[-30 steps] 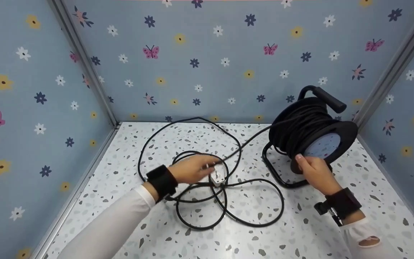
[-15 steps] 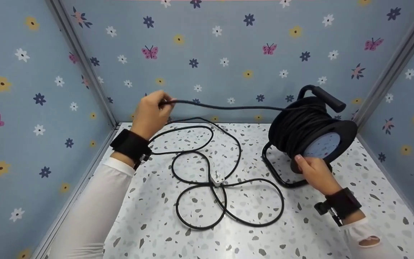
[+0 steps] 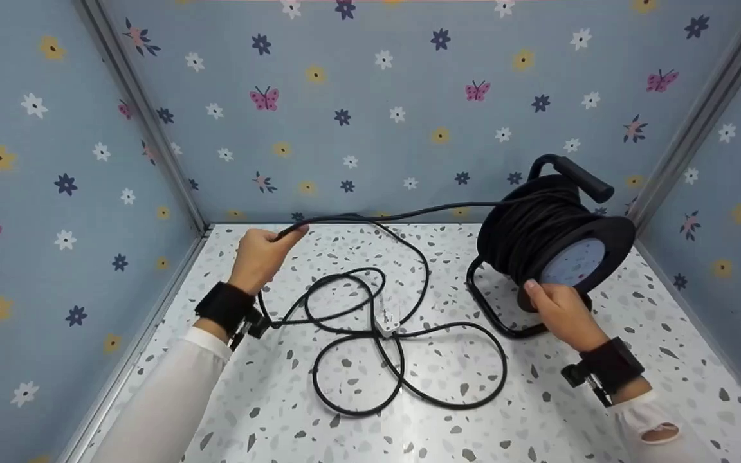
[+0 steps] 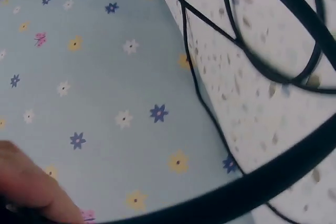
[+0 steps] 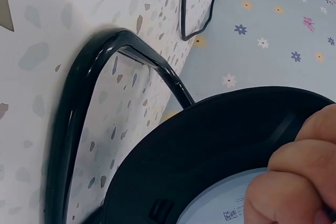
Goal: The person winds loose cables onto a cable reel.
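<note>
A black cable reel [image 3: 538,235], wound with black cable, stands on its tubular frame [image 5: 79,93] at the right of the head view. My right hand [image 3: 563,315] grips it at the near lower edge of its front disc, fingers curled in the right wrist view [image 5: 299,171]; what they close on is mostly hidden. At the left, my left hand [image 3: 258,260] holds the loose cable [image 3: 402,215] a little above the surface, thumb along it. The cable runs from this hand to the reel's top. A white plug [image 3: 388,323] lies prongs up among the cable loops.
Several loops of slack cable [image 3: 357,413] spread over the speckled white tabletop [image 3: 267,411]. Blue flowered panels [image 3: 370,141] enclose the back and both sides, with metal posts [image 3: 145,116] at the corners. The reel's carrying handle [image 3: 583,179] sticks up near the back panel.
My left hand went from the middle loops up and left with the cable, then dropped lower. A cable loop at the left shifted. My right hand stayed on the reel.
</note>
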A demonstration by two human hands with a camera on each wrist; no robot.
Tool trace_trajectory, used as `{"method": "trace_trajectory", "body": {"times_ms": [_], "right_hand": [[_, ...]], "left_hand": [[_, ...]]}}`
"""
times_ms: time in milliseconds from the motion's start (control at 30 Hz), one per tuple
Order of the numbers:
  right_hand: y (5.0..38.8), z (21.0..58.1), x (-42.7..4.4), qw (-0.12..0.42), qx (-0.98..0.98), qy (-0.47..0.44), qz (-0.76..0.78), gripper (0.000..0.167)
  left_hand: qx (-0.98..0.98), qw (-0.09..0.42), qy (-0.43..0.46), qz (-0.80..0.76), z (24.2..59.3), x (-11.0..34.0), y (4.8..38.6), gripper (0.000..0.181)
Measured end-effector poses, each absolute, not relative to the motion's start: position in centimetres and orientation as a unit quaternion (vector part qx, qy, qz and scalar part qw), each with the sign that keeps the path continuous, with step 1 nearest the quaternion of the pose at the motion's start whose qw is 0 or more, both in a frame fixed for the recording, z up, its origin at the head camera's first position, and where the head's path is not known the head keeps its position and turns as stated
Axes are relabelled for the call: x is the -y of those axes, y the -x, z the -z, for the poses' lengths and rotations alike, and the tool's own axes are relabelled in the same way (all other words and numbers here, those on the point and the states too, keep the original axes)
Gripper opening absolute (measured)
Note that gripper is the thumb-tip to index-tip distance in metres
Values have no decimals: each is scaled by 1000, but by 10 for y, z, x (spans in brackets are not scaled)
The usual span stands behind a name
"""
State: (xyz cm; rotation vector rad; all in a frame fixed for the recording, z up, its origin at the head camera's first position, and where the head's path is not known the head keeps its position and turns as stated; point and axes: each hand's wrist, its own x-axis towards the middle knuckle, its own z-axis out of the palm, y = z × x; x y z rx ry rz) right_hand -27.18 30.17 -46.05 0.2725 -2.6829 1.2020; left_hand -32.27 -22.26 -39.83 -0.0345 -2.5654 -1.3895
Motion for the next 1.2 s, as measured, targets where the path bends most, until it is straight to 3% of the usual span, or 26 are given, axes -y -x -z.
{"method": "trace_trajectory", "body": {"times_ms": [200,333,600,933,1200], "right_hand": [[271,462,-302,90,906,-93,-402,53],[270,461,-301,96,907,-91,-401,52],[272,452,-300,121,900,-92,-408,52],[274,437,-306,140,890,-82,-426,50],[281,421,-316,168,868,-37,-465,50]], "left_hand": [[859,109,1,501,413,226,306,67],[852,89,43,515,424,228,299,60],[812,5,106,574,452,222,280,61],[822,-82,242,508,459,208,266,61],[855,-50,219,467,463,171,263,61]]}}
